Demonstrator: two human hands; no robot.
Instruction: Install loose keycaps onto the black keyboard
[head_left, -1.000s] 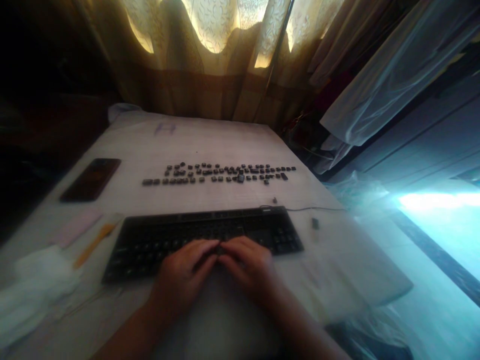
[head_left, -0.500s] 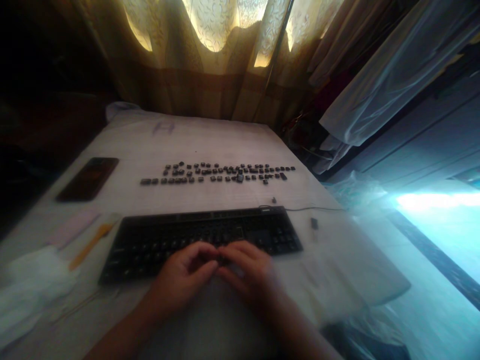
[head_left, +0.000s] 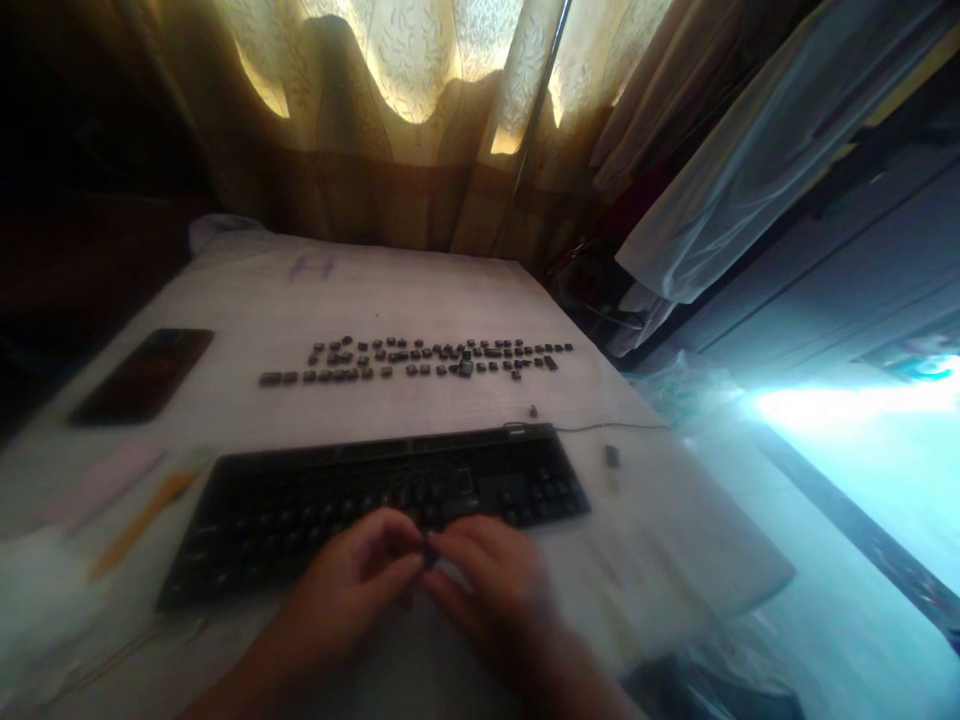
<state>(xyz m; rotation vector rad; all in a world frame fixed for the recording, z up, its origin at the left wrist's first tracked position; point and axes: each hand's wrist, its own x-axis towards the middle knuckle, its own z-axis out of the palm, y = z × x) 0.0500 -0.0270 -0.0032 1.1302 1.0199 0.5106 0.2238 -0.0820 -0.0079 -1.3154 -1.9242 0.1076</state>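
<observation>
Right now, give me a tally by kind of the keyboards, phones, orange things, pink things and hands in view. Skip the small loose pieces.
Keyboards: 1, the black keyboard
Phones: 1, the dark phone
Orange things: 1, the long orange thing
Pink things: 1, the pink thing
Hands: 2, left hand and right hand
Total: 6

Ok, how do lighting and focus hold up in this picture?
Head view: light glows through the curtain, the left edge is dark; head view, right: glare washes out some floor; head view, centre: left hand, right hand and keyboard look soft, the small dark piece between the hands too blurred to identify.
</observation>
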